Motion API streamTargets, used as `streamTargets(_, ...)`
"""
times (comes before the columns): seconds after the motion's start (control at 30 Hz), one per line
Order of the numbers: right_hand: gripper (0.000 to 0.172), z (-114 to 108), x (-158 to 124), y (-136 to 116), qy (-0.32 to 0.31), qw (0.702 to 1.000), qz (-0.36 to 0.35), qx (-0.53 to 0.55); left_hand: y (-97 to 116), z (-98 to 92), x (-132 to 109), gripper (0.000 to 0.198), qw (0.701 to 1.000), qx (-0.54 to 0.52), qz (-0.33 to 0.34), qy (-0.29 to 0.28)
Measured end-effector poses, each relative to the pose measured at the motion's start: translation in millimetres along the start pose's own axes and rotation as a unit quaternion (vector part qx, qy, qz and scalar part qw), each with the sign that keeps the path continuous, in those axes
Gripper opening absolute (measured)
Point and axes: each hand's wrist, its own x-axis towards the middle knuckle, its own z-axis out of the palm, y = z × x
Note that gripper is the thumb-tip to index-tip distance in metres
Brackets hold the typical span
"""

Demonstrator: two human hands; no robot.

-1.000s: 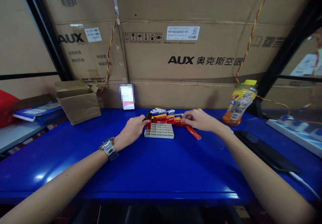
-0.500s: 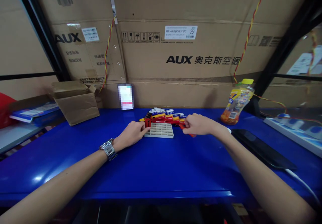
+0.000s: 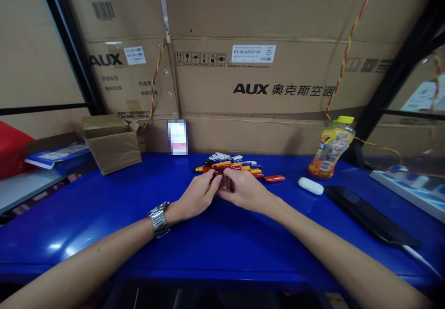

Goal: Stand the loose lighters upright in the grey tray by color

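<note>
Fingers [image 3: 211, 189] of left hand [image 3: 195, 195], right hand [image 3: 250, 191] curled together beside lighters [image 3: 235, 166], grasp unclear (carton [image 3: 278, 73] behind reads "AUX"; label [image 3: 253, 53], "25").

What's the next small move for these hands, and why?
I'd probably ease the right hand slightly rightward and let the left hand steady the small dark-topped piece: both hands crowd around it, hiding most of what lies beneath them.

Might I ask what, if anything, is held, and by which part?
A small dark item shows between left hand and right hand; whether it is held cannot be told.
</note>
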Motion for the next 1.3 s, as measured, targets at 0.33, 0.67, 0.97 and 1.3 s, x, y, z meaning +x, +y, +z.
streamTargets(0.33,0.025,-16,-5,33,-0.012,0.995,0.075,-0.06,-16,-3.2,7,0.042,0.916,-0.337,-0.213,0.041)
streamTargets(0.67,0.022,-13,-6,33,-0.033,0.994,0.076,-0.074,-17,-2.7,6,0.025,0.959,-0.193,-0.194,0.075)
streamTargets(0.97,0.031,-31,-5,49,-0.02,0.989,0.114,-0.092,-21,-5.8,4,0.028,0.972,-0.145,-0.176,0.058)
streamTargets(1.3,0.031,-57,-13,90,0.02,0.976,0.174,-0.13,-13,-20.9,4,0.021,0.993,-0.06,-0.051,0.09)
